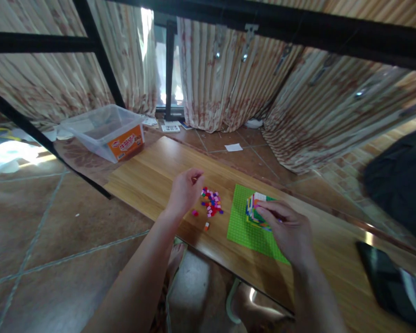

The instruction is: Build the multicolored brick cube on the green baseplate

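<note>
A many-coloured stack of toy building bricks [252, 213] stands on a green studded baseplate [236, 222]. My right hand [289, 229] is over the stack, thumb and fingers pinched at its top on a small orange-pink brick [257, 204]; the hand hides the stack's right side. Left of the baseplate lies a loose pile of small pink, red, purple and orange bricks [213, 202]. My left hand [186, 190] hovers by the pile's left edge with its fingers curled together; what they hold, if anything, does not show. An orange and white brick [207, 226] lies apart, nearer me.
The wooden tabletop [159, 169] runs diagonally under black metal bars [106, 60]. Beyond its left end sits a clear plastic tub [100, 134] with an orange label. A dark phone or tablet [384, 277] lies at the right. Striped curtains [222, 83] hang behind.
</note>
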{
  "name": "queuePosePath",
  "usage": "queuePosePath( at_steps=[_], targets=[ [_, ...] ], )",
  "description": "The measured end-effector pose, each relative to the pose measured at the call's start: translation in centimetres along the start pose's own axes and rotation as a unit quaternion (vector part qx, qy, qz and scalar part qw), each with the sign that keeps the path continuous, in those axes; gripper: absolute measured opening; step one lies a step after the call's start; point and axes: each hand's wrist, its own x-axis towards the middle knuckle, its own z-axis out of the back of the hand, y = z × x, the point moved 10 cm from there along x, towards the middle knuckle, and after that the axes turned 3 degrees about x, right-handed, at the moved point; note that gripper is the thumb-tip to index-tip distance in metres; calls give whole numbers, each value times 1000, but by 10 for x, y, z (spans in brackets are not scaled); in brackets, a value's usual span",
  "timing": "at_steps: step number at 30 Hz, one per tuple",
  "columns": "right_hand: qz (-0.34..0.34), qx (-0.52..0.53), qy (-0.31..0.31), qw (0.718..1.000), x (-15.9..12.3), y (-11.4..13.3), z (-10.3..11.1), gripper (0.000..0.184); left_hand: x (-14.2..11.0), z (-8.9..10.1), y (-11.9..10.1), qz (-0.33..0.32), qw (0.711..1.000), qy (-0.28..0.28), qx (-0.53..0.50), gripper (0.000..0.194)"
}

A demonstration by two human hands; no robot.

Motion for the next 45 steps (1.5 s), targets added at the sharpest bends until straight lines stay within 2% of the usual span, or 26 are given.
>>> queuePosePath(
  at_steps=[3,5,7,17,26,32,45],
  targets=[
    [-41,5,-38,998,0,-25,42,17,0,-4,-3,2,1000,2,13,20],
    [-52,1,-34,998,-2,-36,56,17,0,-9,-4,-1,1000,6,20,20],
    [-58,-4,-17,998,-4,-45,60,18,-1,-15,-6,-8,1000,12,26,21],
    [-40,-40,29,998,-5,-55,43,25,-4,-36,-17,-31,995,48,81,21],
    [-27,-91,-2,996,-4,-64,46,28,-3,-41,-17,-41,993,54,92,21],
    [-3,-106,-16,994,-5,-54,45,30,-3,-41,-16,-32,995,53,80,21],
    [37,-119,45,991,-7,-44,38,25,-5,-41,-16,-33,993,52,98,19]
  ],
)
